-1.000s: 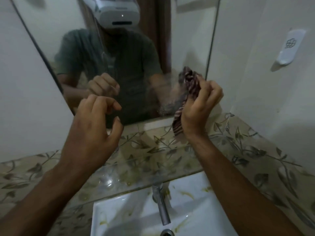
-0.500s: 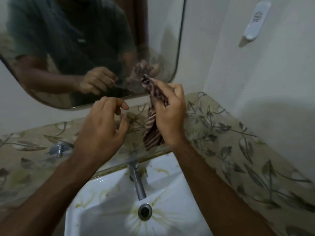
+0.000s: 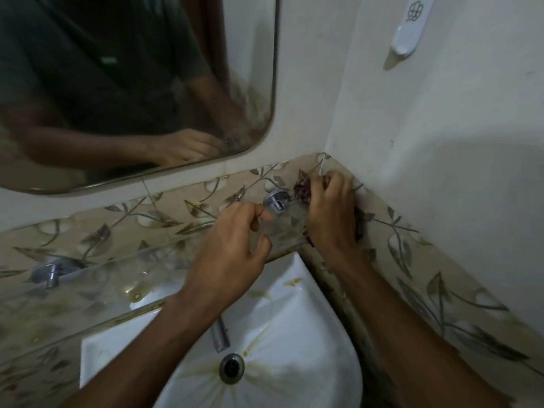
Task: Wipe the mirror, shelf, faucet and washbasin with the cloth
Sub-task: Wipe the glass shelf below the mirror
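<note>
R hand [image 3: 331,214] holds the dark striped cloth [image 3: 302,190], bunched, at the R end of the glass shelf [image 3: 123,278], close to the wall corner. Fingers curl over the cloth; a wad shows past the fingertips, more shows below the palm edge. Cloth lies just beside the R chrome shelf bracket [image 3: 276,200]; contact w/ the bracket cannot be told.

L hand [image 3: 232,254] sits over the shelf's front edge, left of the bracket. Fingers loosely curled, thumb and forefinger tips near each other; no object visible between them. Whether it touches the glass cannot be told.

Shelf: clear glass, runs along the leaf-pattern tile band [image 3: 412,254], carried by the R bracket and a L chrome bracket [image 3: 51,273]. Yellowish marks show on the glass near its middle.

Mirror [image 3: 256,83]: on the wall above the tile band, rounded lower-R corner, reflects the person's torso and both hands.

Faucet [image 3: 220,335]: chrome spout, partly hidden by the L forearm, points down over the drain [image 3: 232,368].

Washbasin [image 3: 323,334]: white, below the shelf, yellow-brown streaks radiating from the drain and at the back rim.

White wall hook [image 3: 407,33]: on the R wall, upper area.
</note>
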